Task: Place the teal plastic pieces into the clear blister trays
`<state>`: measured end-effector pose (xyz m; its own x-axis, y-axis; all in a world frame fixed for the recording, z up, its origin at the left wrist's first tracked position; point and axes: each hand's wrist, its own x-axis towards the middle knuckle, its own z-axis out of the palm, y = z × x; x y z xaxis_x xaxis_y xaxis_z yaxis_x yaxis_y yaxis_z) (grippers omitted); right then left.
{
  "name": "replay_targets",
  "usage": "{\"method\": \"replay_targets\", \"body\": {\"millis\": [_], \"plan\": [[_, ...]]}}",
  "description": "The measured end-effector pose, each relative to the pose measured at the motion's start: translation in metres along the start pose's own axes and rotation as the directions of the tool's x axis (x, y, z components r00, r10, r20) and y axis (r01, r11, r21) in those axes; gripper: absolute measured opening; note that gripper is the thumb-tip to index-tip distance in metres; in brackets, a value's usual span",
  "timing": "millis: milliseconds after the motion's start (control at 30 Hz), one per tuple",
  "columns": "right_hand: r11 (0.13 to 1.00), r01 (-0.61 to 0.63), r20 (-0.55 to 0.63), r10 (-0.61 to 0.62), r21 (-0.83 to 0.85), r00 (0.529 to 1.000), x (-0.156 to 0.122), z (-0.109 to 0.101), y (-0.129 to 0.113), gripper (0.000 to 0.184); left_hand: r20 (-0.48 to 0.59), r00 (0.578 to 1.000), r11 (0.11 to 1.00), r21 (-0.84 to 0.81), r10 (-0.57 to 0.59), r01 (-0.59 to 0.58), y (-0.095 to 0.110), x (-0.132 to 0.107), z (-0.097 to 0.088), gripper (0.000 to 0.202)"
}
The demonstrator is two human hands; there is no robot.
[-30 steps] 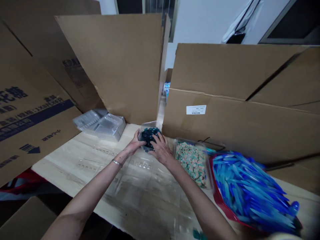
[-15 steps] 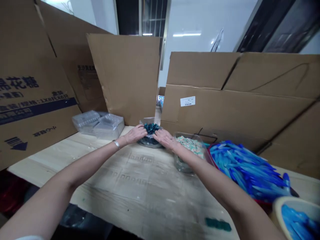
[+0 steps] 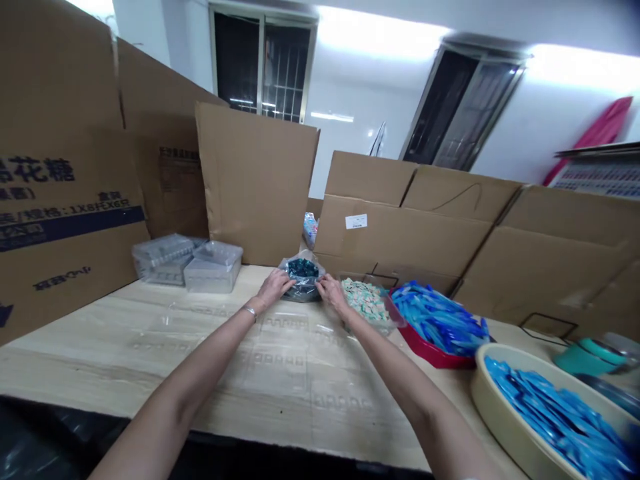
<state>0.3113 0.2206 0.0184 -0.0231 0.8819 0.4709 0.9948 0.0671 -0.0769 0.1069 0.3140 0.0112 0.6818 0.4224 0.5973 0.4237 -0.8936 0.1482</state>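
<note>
At the back of the table is a clear plastic bag (image 3: 303,291), its mouth spread around shiny dark teal pieces (image 3: 302,268). My left hand (image 3: 274,285) pinches the near left edge of the bag, a bracelet on its wrist. On the opposite side, my right hand (image 3: 331,292) grips the bag's right edge between thumb and fingers. Just right of that hand stands a clear tub (image 3: 387,325) full of small pale and green pieces (image 3: 364,299), partly behind my forearm.
A red tray (image 3: 425,353) and a cream basin (image 3: 500,407) hold long blue packets on the right. Clear plastic boxes (image 3: 214,267) are stacked at the back left. Cardboard panels (image 3: 255,187) wall the table's back and left. A turquoise container (image 3: 590,357) sits far right.
My view has drawn back, showing more of the right side. Both hands stay at the bag but have shifted outward along its rim. The dark green strip near my right forearm is no longer visible.
</note>
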Motion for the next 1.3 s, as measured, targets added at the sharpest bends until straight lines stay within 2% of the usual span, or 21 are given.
{"method": "replay_targets", "body": {"millis": [100,200,300,367,433,533,633,700,767,867,1033,1200,1300], "plan": [[0.997,-0.075,-0.031,0.075,0.003,0.997,0.005,0.005,-0.004,0.024,0.005,0.995,0.994,0.055,-0.099,0.099,0.011,0.023,-0.003,0.032],[0.995,-0.097,-0.037,0.097,-0.001,0.995,0.009,0.008,-0.008,0.018,0.035,0.984,0.979,0.106,-0.177,0.173,0.023,0.053,-0.001,0.036],[0.996,-0.083,-0.036,0.082,-0.015,0.996,0.008,0.011,-0.011,0.015,0.123,0.962,0.963,0.142,-0.246,0.228,0.034,0.080,0.012,0.046],[0.998,-0.056,-0.026,0.056,-0.018,0.998,0.005,0.012,-0.011,0.016,0.210,0.929,0.947,0.170,-0.306,0.273,0.036,0.092,0.023,0.055],[1.000,-0.018,-0.006,0.018,-0.005,1.000,0.000,0.011,-0.011,0.016,0.313,0.882,0.932,0.199,-0.353,0.302,0.035,0.099,0.030,0.062],[0.998,0.038,0.030,-0.039,0.043,0.999,-0.008,0.006,-0.010,0.017,0.448,0.818,0.931,0.226,-0.361,0.287,0.027,0.104,0.031,0.063],[0.992,0.082,0.045,-0.087,0.101,0.995,-0.019,-0.007,-0.012,0.018,0.516,0.782,0.936,0.237,-0.348,0.260,0.019,0.105,0.024,0.063],[0.981,0.132,0.017,-0.136,0.142,0.991,-0.032,-0.020,-0.016,0.019,0.531,0.775,0.938,0.236,-0.343,0.254,0.016,0.104,0.021,0.066],[0.960,0.203,-0.065,-0.194,0.193,0.979,-0.054,-0.037,-0.023,0.018,0.522,0.789,0.945,0.218,-0.323,0.242,0.016,0.100,0.019,0.065],[0.927,0.263,-0.203,-0.212,0.269,0.956,-0.101,-0.066,-0.033,0.016,0.454,0.840,0.954,0.181,-0.297,0.240,0.018,0.092,0.021,0.048],[0.910,0.202,-0.251,-0.113,0.363,0.961,-0.190,-0.105,-0.033,0.018,0.269,0.890,0.930,0.124,-0.368,0.347,0.025,0.082,0.024,0.035],[0.912,0.077,-0.217,0.014,0.403,0.976,-0.257,-0.112,-0.023,0.018,0.086,0.881,0.879,-0.073,-0.465,0.471,0.030,0.089,0.018,0.026],[0.916,0.017,-0.231,0.083,0.400,0.969,-0.284,-0.106,-0.019,0.016,-0.003,0.833,0.803,-0.266,-0.553,0.533,0.033,0.098,0.014,0.021]]}}
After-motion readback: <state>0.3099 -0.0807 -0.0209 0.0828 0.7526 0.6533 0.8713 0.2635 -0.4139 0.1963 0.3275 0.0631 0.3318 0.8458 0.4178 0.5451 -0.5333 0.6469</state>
